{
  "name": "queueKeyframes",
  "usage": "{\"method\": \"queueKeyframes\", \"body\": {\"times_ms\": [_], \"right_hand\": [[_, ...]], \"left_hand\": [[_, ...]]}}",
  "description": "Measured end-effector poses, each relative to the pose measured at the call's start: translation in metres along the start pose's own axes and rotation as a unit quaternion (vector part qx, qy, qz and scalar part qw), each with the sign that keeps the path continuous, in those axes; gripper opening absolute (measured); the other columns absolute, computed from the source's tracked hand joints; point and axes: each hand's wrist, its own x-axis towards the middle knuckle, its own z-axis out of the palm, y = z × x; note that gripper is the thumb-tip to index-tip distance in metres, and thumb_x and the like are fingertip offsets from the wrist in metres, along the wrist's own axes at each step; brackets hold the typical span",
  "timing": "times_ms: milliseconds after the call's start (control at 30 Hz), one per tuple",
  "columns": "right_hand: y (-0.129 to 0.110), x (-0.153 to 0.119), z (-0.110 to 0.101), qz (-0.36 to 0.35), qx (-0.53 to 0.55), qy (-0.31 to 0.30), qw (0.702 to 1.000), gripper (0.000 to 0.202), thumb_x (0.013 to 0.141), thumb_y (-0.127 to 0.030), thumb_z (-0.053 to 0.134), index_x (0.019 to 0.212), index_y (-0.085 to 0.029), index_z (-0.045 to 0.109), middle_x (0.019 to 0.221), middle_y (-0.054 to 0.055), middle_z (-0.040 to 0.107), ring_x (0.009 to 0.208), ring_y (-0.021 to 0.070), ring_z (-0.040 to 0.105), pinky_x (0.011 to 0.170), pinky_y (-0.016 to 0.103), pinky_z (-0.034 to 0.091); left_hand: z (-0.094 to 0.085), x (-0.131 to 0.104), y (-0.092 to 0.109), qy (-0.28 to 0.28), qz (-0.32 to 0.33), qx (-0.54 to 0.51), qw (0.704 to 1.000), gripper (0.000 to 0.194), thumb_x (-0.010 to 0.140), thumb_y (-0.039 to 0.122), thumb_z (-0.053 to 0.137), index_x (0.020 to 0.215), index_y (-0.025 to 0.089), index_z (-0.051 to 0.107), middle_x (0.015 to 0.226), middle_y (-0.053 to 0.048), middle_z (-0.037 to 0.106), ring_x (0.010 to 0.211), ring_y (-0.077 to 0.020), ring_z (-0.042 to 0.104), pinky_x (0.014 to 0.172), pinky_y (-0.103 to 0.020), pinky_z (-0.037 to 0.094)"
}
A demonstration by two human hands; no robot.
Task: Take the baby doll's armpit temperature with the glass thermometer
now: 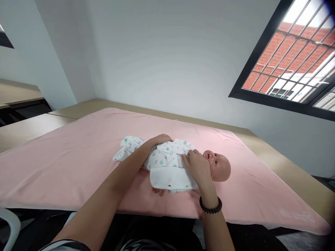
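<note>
Near the surface's front edge [146,205], soft-looking clothes [161,159] seem best held by the flap [171,177]; left hand [162,138], state unclear, right hand [197,162], half-curled, grip uncertain.

Doll [163,161] on cloth [78,157], head [222,168] right; cloth on table [281,164]; wall [162,62] behind; window [293,59] right.
</note>
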Motion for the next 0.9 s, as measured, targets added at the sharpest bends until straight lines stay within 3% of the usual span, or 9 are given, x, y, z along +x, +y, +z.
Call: {"method": "queueKeyframes", "body": {"times_ms": [133,233,333,400,500,533,600,700,900], "right_hand": [[-0.009,-0.035,-0.018,-0.072,0.075,-0.022,0.994,0.031,0.105,-0.041,0.051,0.087,-0.019,0.063,0.091,0.004,0.070,0.088,0.0206,0.064,0.063,0.029,0.033],[-0.023,-0.057,-0.027,-0.146,0.118,-0.094,0.978,0.020,0.098,-0.035,0.063,0.084,-0.021,0.063,0.087,0.001,0.070,0.077,0.0178,0.063,0.060,0.029,0.032],[-0.034,-0.069,-0.028,-0.164,0.079,-0.188,0.965,0.024,0.092,-0.025,0.065,0.069,-0.019,0.059,0.071,0.001,0.066,0.060,0.0160,0.057,0.053,0.030,0.026],[-0.037,-0.073,-0.026,-0.151,0.071,-0.210,0.963,0.023,0.094,-0.024,0.060,0.071,-0.019,0.062,0.073,0.002,0.068,0.062,0.0175,0.060,0.053,0.030,0.031],[-0.038,-0.076,-0.023,-0.134,0.098,-0.156,0.974,0.020,0.098,-0.028,0.056,0.107,-0.019,0.071,0.110,0.010,0.073,0.099,0.0268,0.069,0.076,0.034,0.052],[-0.039,-0.077,-0.021,-0.129,0.095,-0.118,0.980,0.032,0.097,-0.032,0.058,0.125,-0.019,0.067,0.130,0.014,0.068,0.120,0.0335,0.063,0.092,0.043,0.053],[-0.039,-0.079,-0.014,-0.118,0.068,-0.033,0.990,0.066,0.093,-0.038,0.064,0.154,-0.021,0.046,0.162,0.019,0.039,0.151,0.0472,0.030,0.113,0.064,0.038],[-0.041,-0.079,0.000,-0.121,0.037,0.024,0.992,0.088,0.092,-0.039,0.066,0.167,-0.028,0.022,0.173,0.016,0.004,0.157,0.0483,-0.007,0.116,0.076,0.022],[-0.044,-0.058,0.013,-0.142,0.014,-0.012,0.990,0.073,0.098,-0.032,0.057,0.165,-0.030,0.029,0.173,0.006,-0.004,0.158,0.0403,-0.010,0.120,0.074,0.017]], "left_hand": [[0.005,0.005,-0.007,-0.002,-0.006,-0.022,1.000,0.037,0.080,0.049,0.059,0.106,0.027,0.076,0.113,-0.003,0.077,0.100,-0.0250,0.072,0.085,-0.029,0.057],[0.006,0.007,-0.011,-0.006,-0.012,-0.036,0.999,0.040,0.079,0.049,0.062,0.109,0.027,0.076,0.113,-0.004,0.078,0.098,-0.0246,0.073,0.087,-0.029,0.057],[0.006,0.007,-0.012,-0.009,-0.014,-0.045,0.999,0.042,0.078,0.049,0.062,0.111,0.026,0.075,0.114,-0.005,0.078,0.100,-0.0247,0.073,0.088,-0.029,0.057],[0.006,0.007,-0.012,-0.010,-0.013,-0.047,0.999,0.042,0.078,0.049,0.062,0.112,0.026,0.075,0.116,-0.005,0.078,0.102,-0.0252,0.073,0.089,-0.029,0.057],[0.006,0.005,-0.011,-0.009,-0.009,-0.049,0.999,0.043,0.079,0.048,0.063,0.114,0.026,0.074,0.120,-0.005,0.077,0.105,-0.0259,0.072,0.090,-0.030,0.057],[0.006,0.004,-0.010,-0.008,-0.007,-0.050,0.999,0.043,0.079,0.048,0.063,0.114,0.026,0.074,0.122,-0.006,0.076,0.107,-0.0260,0.072,0.090,-0.029,0.057],[0.005,0.003,-0.009,-0.005,-0.003,-0.051,0.999,0.044,0.079,0.048,0.063,0.115,0.025,0.074,0.127,-0.006,0.074,0.110,-0.0260,0.071,0.091,-0.029,0.056],[0.005,0.001,-0.008,-0.003,0.002,-0.053,0.999,0.043,0.080,0.048,0.063,0.114,0.024,0.074,0.130,-0.007,0.072,0.113,-0.0267,0.069,0.092,-0.029,0.056],[0.006,0.000,-0.006,-0.003,0.010,-0.058,0.998,0.039,0.081,0.047,0.063,0.109,0.023,0.074,0.125,-0.007,0.075,0.109,-0.0262,0.070,0.091,-0.028,0.056]]}}
